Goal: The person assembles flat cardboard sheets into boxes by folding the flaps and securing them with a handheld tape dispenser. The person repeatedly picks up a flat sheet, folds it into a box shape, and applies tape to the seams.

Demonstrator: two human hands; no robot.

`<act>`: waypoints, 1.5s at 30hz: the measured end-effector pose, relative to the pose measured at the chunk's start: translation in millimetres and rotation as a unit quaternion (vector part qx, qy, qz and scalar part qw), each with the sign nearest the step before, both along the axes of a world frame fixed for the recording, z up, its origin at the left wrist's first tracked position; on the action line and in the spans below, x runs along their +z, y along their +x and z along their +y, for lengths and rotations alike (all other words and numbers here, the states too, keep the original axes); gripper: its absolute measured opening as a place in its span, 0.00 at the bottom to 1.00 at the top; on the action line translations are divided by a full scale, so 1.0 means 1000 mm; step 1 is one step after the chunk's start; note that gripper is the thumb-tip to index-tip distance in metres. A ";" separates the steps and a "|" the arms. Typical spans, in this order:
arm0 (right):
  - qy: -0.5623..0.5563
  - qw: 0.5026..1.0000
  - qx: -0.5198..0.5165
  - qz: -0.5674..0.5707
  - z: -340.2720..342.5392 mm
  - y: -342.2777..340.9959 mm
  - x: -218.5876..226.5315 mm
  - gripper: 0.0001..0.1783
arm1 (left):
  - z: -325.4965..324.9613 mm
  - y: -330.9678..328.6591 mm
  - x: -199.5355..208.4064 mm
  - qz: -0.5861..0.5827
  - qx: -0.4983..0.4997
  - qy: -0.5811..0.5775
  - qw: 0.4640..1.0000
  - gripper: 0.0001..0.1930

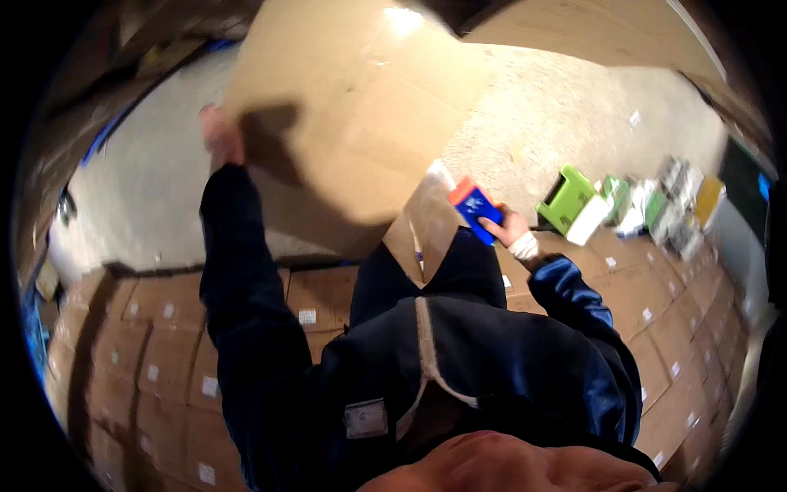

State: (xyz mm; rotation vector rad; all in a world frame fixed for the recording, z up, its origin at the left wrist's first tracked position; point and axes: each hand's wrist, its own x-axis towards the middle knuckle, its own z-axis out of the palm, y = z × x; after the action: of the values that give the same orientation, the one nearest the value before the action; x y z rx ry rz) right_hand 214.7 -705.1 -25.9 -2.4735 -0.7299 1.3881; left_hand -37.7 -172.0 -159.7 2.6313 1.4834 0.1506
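Observation:
My left hand (221, 135), blurred, is at the left edge of a large brown cardboard sheet (352, 107) and seems to grip it; its fingertips are hard to make out. The sheet stretches up and away in front of me, with a shadow on its left part. Low on the right, my right hand (513, 226) is closed around a small flat blue object with an orange end (477, 211). A white band wraps that wrist. Below the sheet, a pointed tan piece (420, 234) lies over my legs.
Rows of closed cardboard boxes (172, 344) with small white labels lie along the near side. To the right are a bright green container (566, 197) and several wrapped green, white and yellow packs (656, 205). Another cardboard panel (590, 33) is at the upper right, above a pale floor (574, 115).

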 end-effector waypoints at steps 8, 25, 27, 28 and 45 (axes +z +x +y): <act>-0.029 0.999 -0.002 -0.038 0.093 -0.030 -0.059 0.26 | -0.032 0.035 0.057 -0.076 0.082 -0.206 0.972 0.27; -0.131 0.949 -0.253 -0.137 -0.116 0.091 -0.090 0.33 | -0.257 0.151 0.118 -0.236 -0.090 -0.496 0.831 0.30; -0.159 0.934 -0.265 -0.178 -0.141 0.090 -0.092 0.34 | -0.285 0.172 0.084 -0.209 -0.130 -0.431 0.868 0.29; -0.113 0.934 -0.286 -0.182 -0.153 0.087 -0.093 0.35 | -0.299 0.184 0.067 -0.197 -0.150 -0.402 0.881 0.29; 0.074 0.892 -0.396 -0.205 -0.174 0.168 -0.056 0.31 | -0.340 0.256 0.014 -0.169 -0.031 -0.432 0.885 0.28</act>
State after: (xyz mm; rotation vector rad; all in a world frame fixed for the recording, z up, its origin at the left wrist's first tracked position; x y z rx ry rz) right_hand 382.3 -879.1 -81.6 -2.4934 0.1465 0.5010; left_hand 218.0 -512.4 -145.5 1.8060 1.0072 -0.0538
